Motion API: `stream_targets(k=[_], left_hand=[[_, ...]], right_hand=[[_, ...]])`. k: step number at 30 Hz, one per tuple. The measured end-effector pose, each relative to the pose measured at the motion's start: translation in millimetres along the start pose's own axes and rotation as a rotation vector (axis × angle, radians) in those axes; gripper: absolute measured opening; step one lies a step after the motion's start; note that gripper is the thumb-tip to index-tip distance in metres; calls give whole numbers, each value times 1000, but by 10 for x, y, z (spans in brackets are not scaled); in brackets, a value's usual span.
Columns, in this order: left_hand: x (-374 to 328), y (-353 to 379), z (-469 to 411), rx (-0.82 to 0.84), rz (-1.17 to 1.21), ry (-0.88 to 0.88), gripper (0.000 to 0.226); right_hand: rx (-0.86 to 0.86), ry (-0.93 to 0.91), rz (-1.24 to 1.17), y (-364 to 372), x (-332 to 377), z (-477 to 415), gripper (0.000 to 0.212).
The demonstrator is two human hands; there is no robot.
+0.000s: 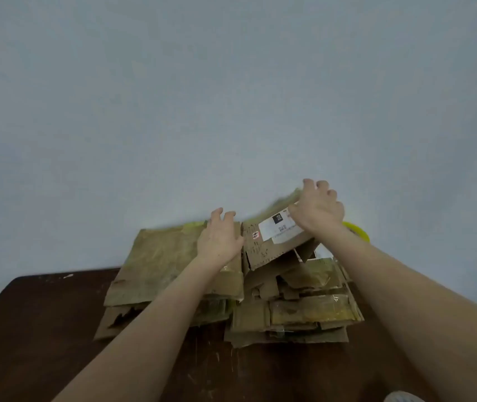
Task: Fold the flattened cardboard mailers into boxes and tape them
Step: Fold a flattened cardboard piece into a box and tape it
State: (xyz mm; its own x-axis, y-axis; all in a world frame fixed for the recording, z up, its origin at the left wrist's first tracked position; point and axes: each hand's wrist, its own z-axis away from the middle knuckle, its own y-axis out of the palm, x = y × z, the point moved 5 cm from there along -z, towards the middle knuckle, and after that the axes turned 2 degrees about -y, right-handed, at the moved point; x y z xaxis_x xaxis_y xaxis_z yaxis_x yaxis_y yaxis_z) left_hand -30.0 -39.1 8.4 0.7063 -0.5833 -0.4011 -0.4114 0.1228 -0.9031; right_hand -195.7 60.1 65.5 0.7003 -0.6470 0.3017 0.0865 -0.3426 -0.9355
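Note:
Two piles of flattened brown cardboard mailers lie on a dark wooden table (43, 329) against the wall. On the left pile (156, 265) my left hand (220, 239) rests flat with fingers spread. My right hand (318, 210) grips the far edge of the top mailer (272, 250) of the right pile (304, 309) and tilts it up toward me. That mailer carries a white shipping label (278, 227) and a small red sticker. Its far edge is blurred.
A yellow-green roll, probably tape (357, 230), peeks out behind my right wrist at the wall. A plain pale wall fills the upper view. Bare table surface lies in front of the piles. A light-coloured shape (402, 397) shows at the bottom right corner.

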Motion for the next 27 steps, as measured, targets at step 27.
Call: stream_targets(k=[27], left_hand=[[-422,-438,1708,-337,535,-49,69]], right_hand=[[-413,138,-1318,-216,-1128,1719,8]])
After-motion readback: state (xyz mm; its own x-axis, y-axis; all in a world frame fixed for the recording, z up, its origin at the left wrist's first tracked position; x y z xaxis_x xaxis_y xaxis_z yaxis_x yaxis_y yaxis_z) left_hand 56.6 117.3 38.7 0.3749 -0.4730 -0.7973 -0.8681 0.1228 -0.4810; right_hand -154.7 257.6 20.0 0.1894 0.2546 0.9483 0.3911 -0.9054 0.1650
